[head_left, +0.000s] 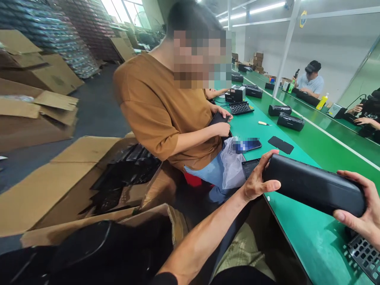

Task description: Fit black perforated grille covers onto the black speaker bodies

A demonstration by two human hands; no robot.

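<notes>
Evidently a black case (314, 184) held at both ends, its far side out of sight

The case hangs slanted above the green table (314, 241), and whatever lies straight behind it is covered. The left hand (257, 180) grips its nearer-left end, thumb on the front and a finger over the top edge; the remaining fingers are mostly hidden. The right hand (368, 209) clasps the other end, thumb underneath and fingers above, but the picture's edge cuts off part of it. Just behind the left hand a dark part (249, 168) shows only in a strip, too little to say what it is

Below the right hand, a black perforated part (366, 257) runs out of view at the corner. Beyond the case lie a flat black sheet (280, 145), a small pale-handled tool (263, 123) and a phone (252, 145) with its screen partly blurred out

On the left, a co-worker in a brown shirt (160, 103) holds a dark panel (219, 118), partly masked by their own hands. At lower left, an open carton (175, 221) contains black stuff (89, 253) too dark to make out. At far right, another person's hands (365, 114) are visible, the rest cropped
</notes>
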